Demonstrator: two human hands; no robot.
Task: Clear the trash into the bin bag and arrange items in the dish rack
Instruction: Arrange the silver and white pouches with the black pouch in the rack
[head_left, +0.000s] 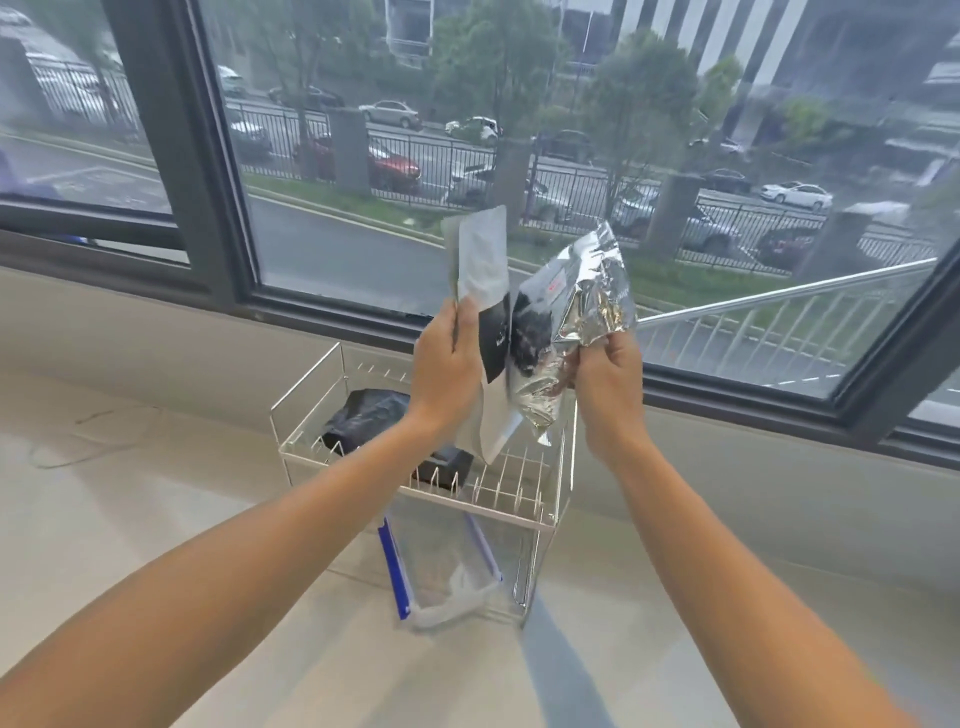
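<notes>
My left hand (449, 364) grips a flat white pouch (480, 254) with a black band, held upright above the dish rack. My right hand (605, 379) grips a crinkled silver foil bag (576, 296) right beside the pouch, the two touching. Below them stands the white wire dish rack (563, 467). A black bag (363, 415) lies in its back left part and a small black box (447, 465) sits near its front row of prongs. Under the rack lies a clear zip bag (447, 561) with blue edges.
The rack stands on a pale counter (156, 493) against a low wall beneath a large dark-framed window (208, 182). A thin cord (78, 447) lies on the counter at the left. A metal rail (779, 299) slants behind the glass at the right.
</notes>
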